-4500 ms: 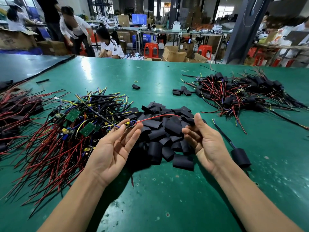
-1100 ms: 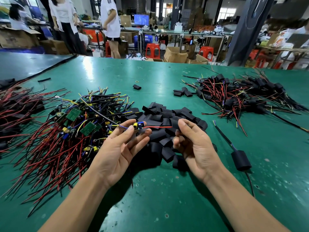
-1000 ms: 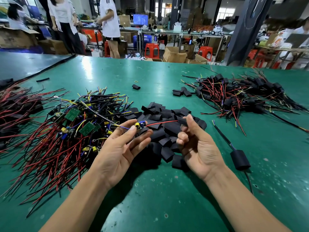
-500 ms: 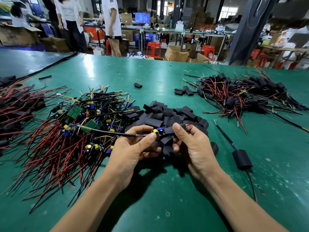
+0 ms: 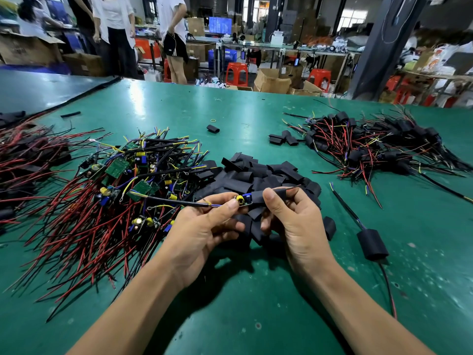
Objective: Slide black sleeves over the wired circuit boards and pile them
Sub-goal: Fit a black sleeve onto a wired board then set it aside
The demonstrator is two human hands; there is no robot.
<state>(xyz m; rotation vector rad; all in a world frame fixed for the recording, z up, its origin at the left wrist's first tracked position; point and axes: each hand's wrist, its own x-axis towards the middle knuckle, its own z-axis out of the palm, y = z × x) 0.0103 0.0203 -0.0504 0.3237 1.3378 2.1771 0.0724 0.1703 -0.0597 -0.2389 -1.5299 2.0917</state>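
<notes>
The left hand pinches a wired circuit board; at its 3 o'clock end the right hand has its grip round a black sleeve.

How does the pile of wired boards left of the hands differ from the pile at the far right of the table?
The left pile shows bare green boards with yellow and blue parts; the far right pile shows black sleeves and no bare boards. The left pile reaches the left hand; the far right pile lies farther back. Both are tangles of red, black and yellow wires on the green table.
</notes>
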